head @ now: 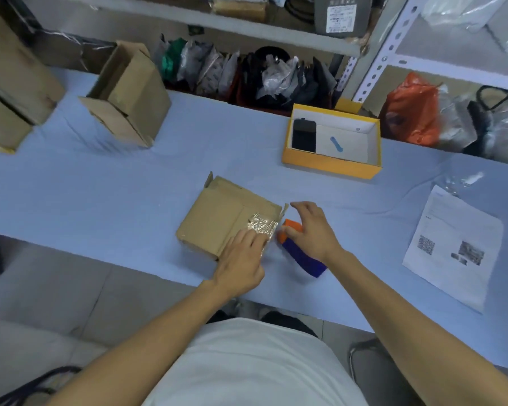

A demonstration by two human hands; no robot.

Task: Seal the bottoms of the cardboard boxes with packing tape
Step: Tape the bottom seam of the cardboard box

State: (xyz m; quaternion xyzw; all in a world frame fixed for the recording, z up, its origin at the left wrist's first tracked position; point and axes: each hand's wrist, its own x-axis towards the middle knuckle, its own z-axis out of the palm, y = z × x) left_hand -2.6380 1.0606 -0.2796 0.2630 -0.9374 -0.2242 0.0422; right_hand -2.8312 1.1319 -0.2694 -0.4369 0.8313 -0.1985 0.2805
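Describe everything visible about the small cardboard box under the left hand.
The small cardboard box is plain brown corrugated card, lying low on the blue table near its front edge, flaps folded shut on top. A crinkled strip of clear packing tape covers the seam at its right end. The left hand presses flat on the tape; the right hand is beside the box, over an orange-and-blue tool.

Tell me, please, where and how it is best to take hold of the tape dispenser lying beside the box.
Probably the blue handle, taken from above and the near side. The tape dispenser lies flat on the table, handle pointing toward the person and free, while its orange head sits against the box under the right hand.
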